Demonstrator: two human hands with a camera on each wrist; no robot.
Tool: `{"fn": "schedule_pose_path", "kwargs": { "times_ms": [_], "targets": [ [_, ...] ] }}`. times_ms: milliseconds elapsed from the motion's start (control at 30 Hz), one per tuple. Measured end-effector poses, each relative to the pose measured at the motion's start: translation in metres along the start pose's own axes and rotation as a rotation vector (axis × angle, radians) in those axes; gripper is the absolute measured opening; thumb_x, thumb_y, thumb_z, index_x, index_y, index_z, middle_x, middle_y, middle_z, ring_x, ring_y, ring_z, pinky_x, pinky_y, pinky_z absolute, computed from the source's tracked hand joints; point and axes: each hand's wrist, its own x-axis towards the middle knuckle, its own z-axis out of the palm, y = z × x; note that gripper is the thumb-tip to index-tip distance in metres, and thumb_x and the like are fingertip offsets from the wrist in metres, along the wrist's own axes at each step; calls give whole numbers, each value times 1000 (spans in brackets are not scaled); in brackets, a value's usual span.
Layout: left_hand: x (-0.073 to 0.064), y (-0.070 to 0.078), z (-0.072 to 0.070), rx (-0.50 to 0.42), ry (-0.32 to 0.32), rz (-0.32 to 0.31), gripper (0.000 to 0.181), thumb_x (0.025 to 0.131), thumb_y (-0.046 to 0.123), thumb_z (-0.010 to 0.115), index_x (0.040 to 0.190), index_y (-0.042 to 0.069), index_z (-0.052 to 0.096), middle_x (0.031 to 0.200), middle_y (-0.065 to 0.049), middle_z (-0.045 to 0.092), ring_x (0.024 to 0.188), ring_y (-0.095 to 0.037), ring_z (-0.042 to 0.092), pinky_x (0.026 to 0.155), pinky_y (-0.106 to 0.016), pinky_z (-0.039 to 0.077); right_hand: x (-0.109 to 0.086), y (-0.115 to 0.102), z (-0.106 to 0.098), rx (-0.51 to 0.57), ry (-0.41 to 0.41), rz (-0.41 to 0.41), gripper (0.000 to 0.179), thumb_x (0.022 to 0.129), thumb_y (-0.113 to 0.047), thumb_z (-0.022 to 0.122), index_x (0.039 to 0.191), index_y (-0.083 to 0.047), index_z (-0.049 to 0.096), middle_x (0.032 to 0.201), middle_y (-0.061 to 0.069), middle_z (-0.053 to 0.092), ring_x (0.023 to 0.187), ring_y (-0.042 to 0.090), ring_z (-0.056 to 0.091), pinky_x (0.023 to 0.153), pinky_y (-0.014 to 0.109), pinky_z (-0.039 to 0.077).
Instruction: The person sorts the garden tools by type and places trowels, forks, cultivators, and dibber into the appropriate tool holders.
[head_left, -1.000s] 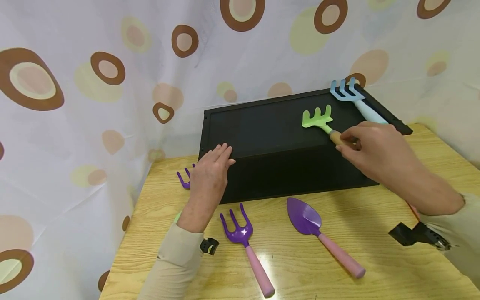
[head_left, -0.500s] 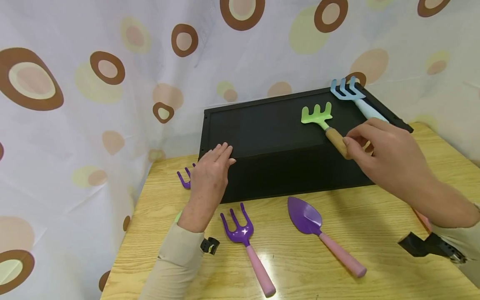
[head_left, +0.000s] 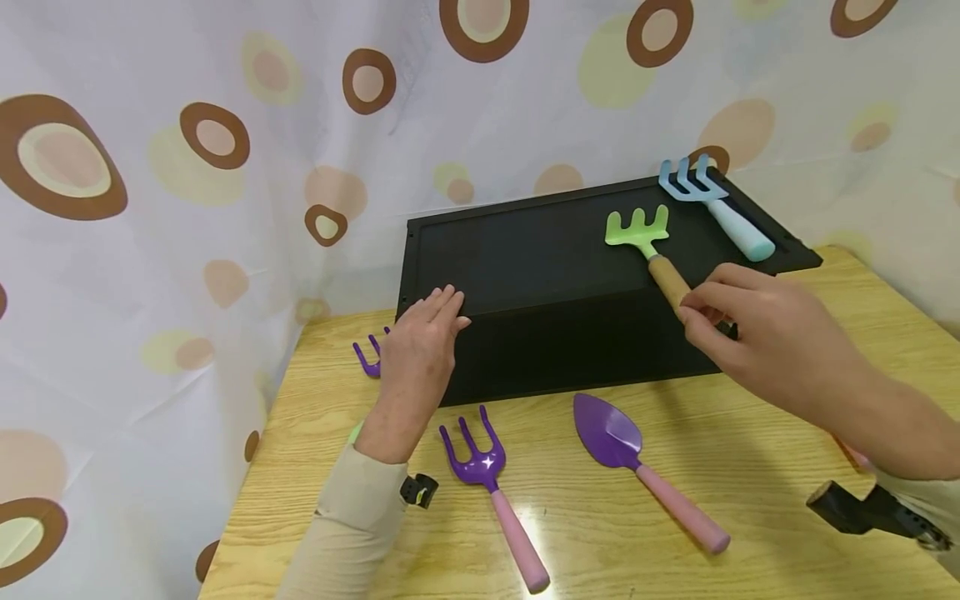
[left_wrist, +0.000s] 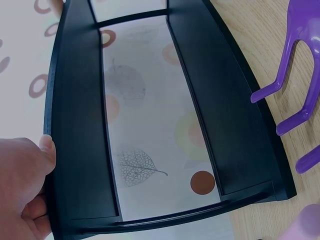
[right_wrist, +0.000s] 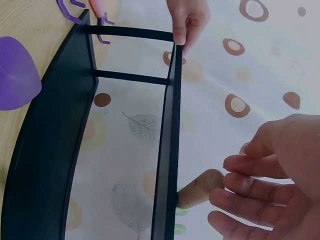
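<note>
My left hand [head_left: 420,337] rests on the left end of a black rack [head_left: 525,242], fingers straight on top. In the left wrist view its thumb lies along the rack's edge. On the rack lies a small green rake [head_left: 637,231] with a wooden handle that juts over the front edge. At the handle's end is my right hand [head_left: 772,337], its fingers slightly bent. The right wrist view shows the rounded end of the handle [right_wrist: 202,187] right beside loosely spread fingertips, not wrapped by them. A light blue rake [head_left: 716,208] lies at the rack's right end.
A purple hand fork [head_left: 487,467] and a purple trowel [head_left: 611,433], both pink-handled, lie on the wooden table [head_left: 592,542] before the rack. Another purple fork [head_left: 367,358] shows partly behind the left hand. A patterned curtain [head_left: 187,275] hangs behind and left.
My right hand has slid back off the green rake's handle and lowered slightly, so more of both rakes' handles shows. The left hand has not moved.
</note>
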Motion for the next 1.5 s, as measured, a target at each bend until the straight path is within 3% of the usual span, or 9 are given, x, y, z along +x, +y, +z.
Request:
{"fn": "schedule_pose_path", "kwargs": {
  "times_ms": [167, 467, 800, 1133, 1500],
  "targets": [
    [0, 0, 0, -9, 10, 6, 36, 100, 27, 57, 130, 9, 66, 133, -7, 65, 124, -21, 62, 107, -36, 48, 2, -1, 4, -10, -40, 40, 8, 81, -4, 75, 87, -10, 75, 80, -4, 63, 62, 5, 49, 51, 21, 43],
    [1, -1, 1, -17, 32, 13, 35, 100, 26, 57, 129, 9, 66, 131, -7, 66, 123, -21, 63, 106, -36, 49, 13, 8, 18, 14, 22, 7, 22, 76, 4, 78, 91, -6, 66, 87, 7, 58, 74, 17, 56, 58, 34, 48],
    [2, 0, 1, -9, 18, 6, 35, 101, 27, 56, 130, 10, 66, 132, -6, 65, 125, -20, 62, 107, -35, 48, 25, 17, 31, 22, 34, 30, 17, 79, 8, 74, 96, 3, 73, 99, 17, 62, 82, 28, 61, 65, 45, 53],
    [1, 0, 1, -17, 33, 10, 34, 100, 26, 57, 128, 9, 67, 130, -7, 67, 123, -21, 63, 106, -36, 49, 40, 23, 44, 67, 6, 132, 17, 87, 4, 67, 103, 8, 71, 104, 22, 61, 91, 34, 60, 73, 48, 54],
    [0, -1, 2, -13, 35, 14, 34, 100, 26, 57, 128, 9, 67, 130, -8, 67, 122, -22, 64, 105, -36, 50, 48, 25, 55, 84, -30, 179, 22, 92, 2, 61, 111, 9, 69, 110, 24, 59, 95, 36, 59, 79, 51, 56]
  ]
}}
